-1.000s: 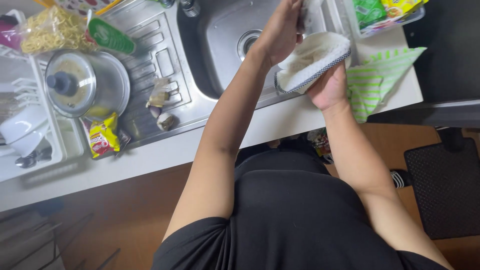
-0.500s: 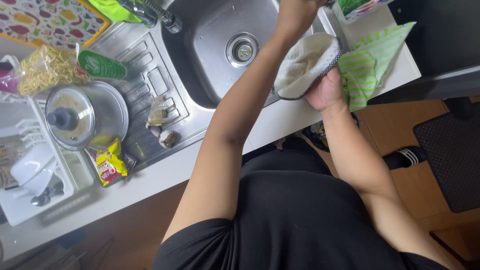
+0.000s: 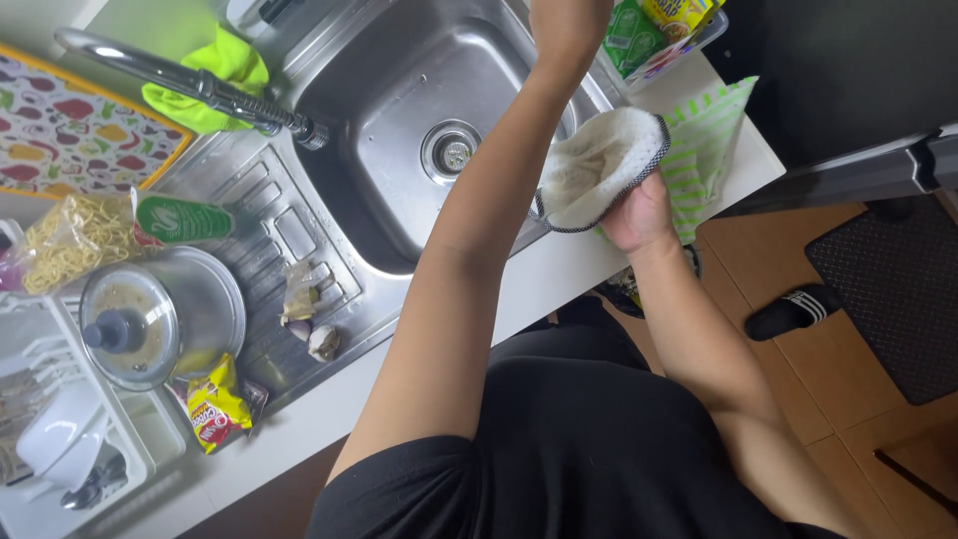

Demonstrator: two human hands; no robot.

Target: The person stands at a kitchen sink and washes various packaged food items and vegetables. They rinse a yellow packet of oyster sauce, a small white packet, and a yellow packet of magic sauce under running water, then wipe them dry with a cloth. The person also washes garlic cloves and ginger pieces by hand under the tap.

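Grip: right hand (image 3: pixel 639 215) clamped on the edge of a white cloth (image 3: pixel 599 165) with dark trim, held over the sink's (image 3: pixel 399 120) right rim.
Left hand (image 3: pixel 569 20) reaches past the frame's top; its grip cannot be told. Beside lie the bench (image 3: pixel 539 289) and a green striped towel (image 3: pixel 709 140). Cloth looks soft, light, limp; best pinched at the hem.

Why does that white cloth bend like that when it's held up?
The white cloth is probably floppy: it curls and sags over the right hand gripping its lower edge. It likely weighs little, since one hand holds it. Its fuzzy face suggests it won't slip easily.
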